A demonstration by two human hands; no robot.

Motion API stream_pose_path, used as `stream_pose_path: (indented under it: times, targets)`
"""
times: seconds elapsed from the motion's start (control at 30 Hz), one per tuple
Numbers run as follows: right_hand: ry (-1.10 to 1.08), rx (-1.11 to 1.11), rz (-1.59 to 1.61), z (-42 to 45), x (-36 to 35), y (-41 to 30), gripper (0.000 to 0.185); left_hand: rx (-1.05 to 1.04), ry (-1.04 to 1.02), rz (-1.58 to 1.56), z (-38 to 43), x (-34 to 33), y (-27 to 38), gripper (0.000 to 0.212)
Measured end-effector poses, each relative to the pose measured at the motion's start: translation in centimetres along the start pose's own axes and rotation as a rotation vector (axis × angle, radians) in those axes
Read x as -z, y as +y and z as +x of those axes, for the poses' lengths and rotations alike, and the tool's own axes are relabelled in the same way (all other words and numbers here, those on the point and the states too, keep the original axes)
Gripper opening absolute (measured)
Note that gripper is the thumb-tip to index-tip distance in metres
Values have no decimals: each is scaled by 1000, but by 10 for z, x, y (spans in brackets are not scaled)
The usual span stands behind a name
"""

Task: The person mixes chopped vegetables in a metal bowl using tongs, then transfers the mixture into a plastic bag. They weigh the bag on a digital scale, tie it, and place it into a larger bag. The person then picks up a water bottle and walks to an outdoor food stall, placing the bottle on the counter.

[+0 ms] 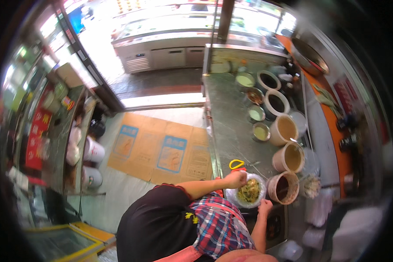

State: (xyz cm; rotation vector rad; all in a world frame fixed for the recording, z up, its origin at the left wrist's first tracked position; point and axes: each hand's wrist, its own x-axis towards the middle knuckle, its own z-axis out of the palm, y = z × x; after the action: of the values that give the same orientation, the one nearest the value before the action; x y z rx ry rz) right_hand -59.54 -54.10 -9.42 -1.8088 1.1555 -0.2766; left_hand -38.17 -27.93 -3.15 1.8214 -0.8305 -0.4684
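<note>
A bowl lined with a thin clear plastic bag (232,196) stands at the near edge of the counter, with chopped greenish food (249,190) in it. My left hand (235,179) is at the bowl's far left rim, its fingers closed on the plastic liner. At the near right side of the rim, my right hand (265,207) pinches the liner's edge. Yellow-handled scissors (236,164) lie on the counter just beyond my left hand. Right of the bowl, touching or almost touching it, is a tub of dark red sauce (283,188).
Tubs of brownish liquid (288,157) and dark contents (276,103) line the right of the grey counter (226,131). Small metal bowls (261,131) stand beside them. Flattened cardboard (163,147) covers part of the floor. Shelving (64,147) with white buckets (94,150) is at left.
</note>
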Motion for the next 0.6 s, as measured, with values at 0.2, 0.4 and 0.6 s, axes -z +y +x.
stream_pose_path:
  times: [0.2,0.4,0.6]
  targets:
    - [104,322,-239,-36,-1,-47,16,89,98,-45,10,-13,-37,35]
    - [39,303,-177,-55,0,-63,22,272,82,-19,16,-14,-59,58]
    - [155,147,-41,-46,-14,-18,40,260,-164,93,13,10,-27,50]
